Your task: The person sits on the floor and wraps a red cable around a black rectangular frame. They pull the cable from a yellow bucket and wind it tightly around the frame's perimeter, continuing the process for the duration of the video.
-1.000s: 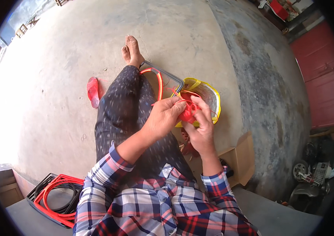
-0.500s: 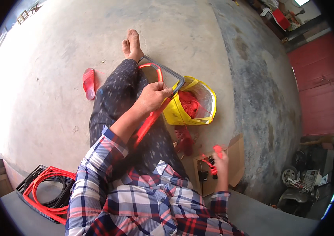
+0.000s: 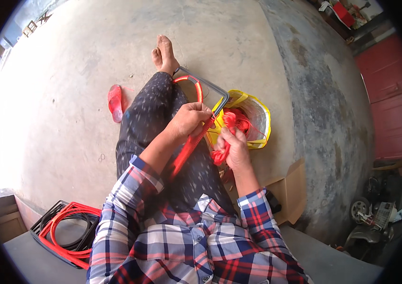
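A grey tubular frame (image 3: 206, 86) lies slantwise over my legs, its far end by my bare foot. Red cord (image 3: 189, 149) is wound tightly along its near side, and a curved orange-red tube (image 3: 193, 78) arches inside it. My left hand (image 3: 190, 120) is closed around the frame where the winding stops. Just right of it, my right hand (image 3: 235, 146) grips a bundle of red cord (image 3: 229, 119) that sticks out above and below the fist. Behind that hand stands a yellow bag (image 3: 269, 122) with more red cord inside.
Left of my leg lies a pink-red slipper (image 3: 115, 102). At lower left, black frames with red and black tubing (image 3: 64, 227) rest on a grey surface. An open cardboard box (image 3: 295, 191) stands at right, partly behind my sleeve. A scooter (image 3: 369, 217) and red door (image 3: 390, 97) are farther right.
My right hand has come up and left from beside the cardboard box to the frame, bringing the red cord bundle. My left hand keeps its hold on the frame.
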